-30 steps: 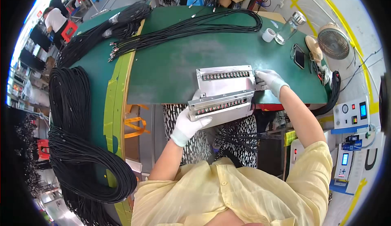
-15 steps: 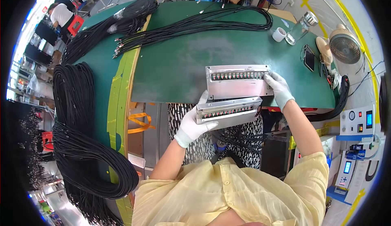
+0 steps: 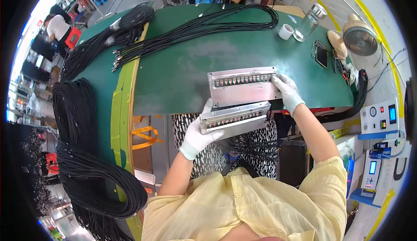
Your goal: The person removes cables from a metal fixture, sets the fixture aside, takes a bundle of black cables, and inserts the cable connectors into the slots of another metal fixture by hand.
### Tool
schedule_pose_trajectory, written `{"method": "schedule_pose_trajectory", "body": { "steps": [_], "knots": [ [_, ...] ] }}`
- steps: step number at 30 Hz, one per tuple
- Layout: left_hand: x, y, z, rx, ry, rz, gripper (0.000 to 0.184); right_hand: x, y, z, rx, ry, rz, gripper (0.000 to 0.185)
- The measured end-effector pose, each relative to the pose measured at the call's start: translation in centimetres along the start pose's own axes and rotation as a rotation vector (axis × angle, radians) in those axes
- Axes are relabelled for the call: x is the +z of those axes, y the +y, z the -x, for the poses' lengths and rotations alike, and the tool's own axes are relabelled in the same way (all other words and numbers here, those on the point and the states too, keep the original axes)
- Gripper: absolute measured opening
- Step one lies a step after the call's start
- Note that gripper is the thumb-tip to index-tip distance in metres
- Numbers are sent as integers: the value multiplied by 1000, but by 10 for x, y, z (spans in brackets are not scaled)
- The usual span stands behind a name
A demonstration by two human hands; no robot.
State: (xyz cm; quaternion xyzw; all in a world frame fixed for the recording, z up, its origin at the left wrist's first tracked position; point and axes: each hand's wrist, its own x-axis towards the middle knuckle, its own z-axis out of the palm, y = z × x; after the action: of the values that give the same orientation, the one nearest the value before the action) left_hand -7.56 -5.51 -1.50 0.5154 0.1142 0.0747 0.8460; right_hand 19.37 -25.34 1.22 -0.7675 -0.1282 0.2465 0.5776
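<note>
Silver-grey, in hand, and unfinished by my reckoning

My gloved left grip (image 3: 197,134) is closed around the left end of the lower metal block (image 3: 236,111), thumb across its near face. My gloved right grip (image 3: 289,94) is closed on the right end of the upper metal block (image 3: 244,95), just beyond the other one, over the near edge of the green tabletop (image 3: 178,80). Whether that edge bears any of its weight, I cannot tell.

Each block carries a long row of small parts (image 3: 246,80), and both rows look filled from end to end, so I judge that much done. Single parts are too small for me to rule out a gap or a loose seat. What seems left is to finish with the blocks themselves: neither is let go, and they sit near each other, tilted at slightly different angles.

Dark strands (image 3: 256,147) hang over my lap below the lower block; I cannot make out whether they join it. Across the tabletop, the long black cables (image 3: 150,46) lie untouched.
</note>
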Motion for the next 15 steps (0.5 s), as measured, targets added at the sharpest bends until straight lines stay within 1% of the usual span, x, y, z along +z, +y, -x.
{"method": "schedule_pose_trajectory", "body": {
  "steps": [3, 6, 7, 10, 12, 15],
  "knots": [
    [2, 5, 0, -34, 2, -19, 86, 0, 0, -1, -6, -13, 12, 30],
    [3, 5, 0, -34, 9, 11, 83, 0, 0, 0, 43, 11, 28, 30],
    [4, 4, 1, -26, 27, 4, 78, 1, 1, -1, 26, 4, 10, 30],
    [0, 0, 0, -38, 13, -22, 86, 1, 2, -1, 31, -1, -9, 28],
    [2, 1, -1, -6, 7, -4, 85, 2, 0, 0, 41, 18, 8, 26],
    [4, 4, -1, -16, 18, -18, 82, 2, 0, -1, 55, 19, 7, 25]
  ]
}}
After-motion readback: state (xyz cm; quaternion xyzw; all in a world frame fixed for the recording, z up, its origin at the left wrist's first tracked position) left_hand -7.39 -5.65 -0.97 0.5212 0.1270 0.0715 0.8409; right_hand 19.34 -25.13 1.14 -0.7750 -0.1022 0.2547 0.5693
